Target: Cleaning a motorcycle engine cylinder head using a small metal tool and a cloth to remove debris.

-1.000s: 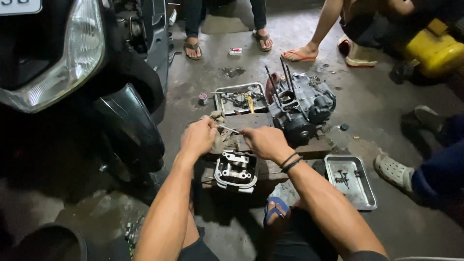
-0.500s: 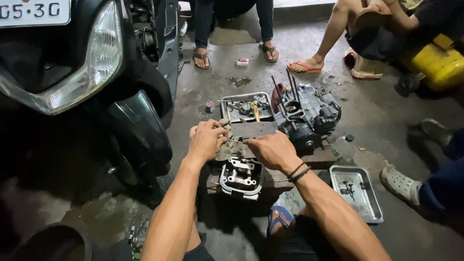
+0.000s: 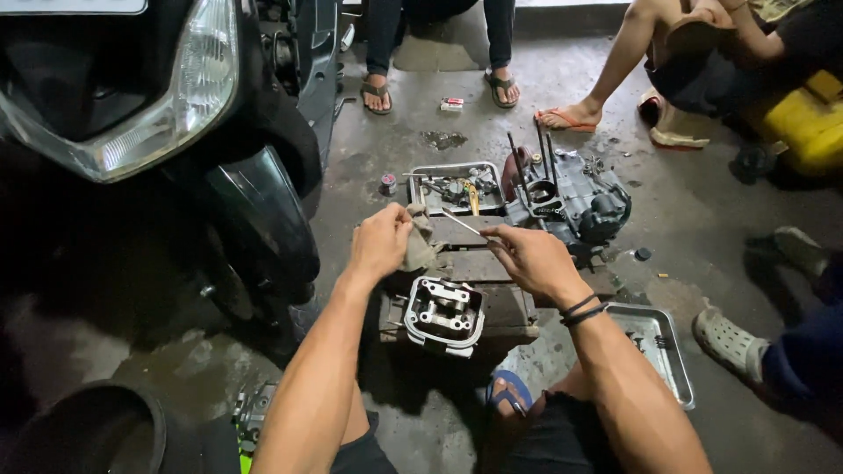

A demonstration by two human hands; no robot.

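My left hand [image 3: 382, 241] is closed around a crumpled grey rag [image 3: 421, 246] and one end of a thin metal rod [image 3: 463, 224]. My right hand [image 3: 527, 259] pinches the rod's other end; it wears dark bands at the wrist. Both hands hover over a low wooden block [image 3: 470, 263]. A metal cylinder head [image 3: 445, 314] lies on the block just below my hands. Behind the block stands a dark engine case [image 3: 571, 197] with long studs sticking up.
A scooter [image 3: 176, 132] fills the left side. A metal tray of small parts [image 3: 457, 186] sits beyond the block, another tray [image 3: 657, 347] at my right. Other people's sandalled feet [image 3: 378, 92] and legs ring the floor. A yellow container [image 3: 808, 123] is far right.
The view has shifted down and closer. My hands stay together over the block; the rod between them now shows more plainly.
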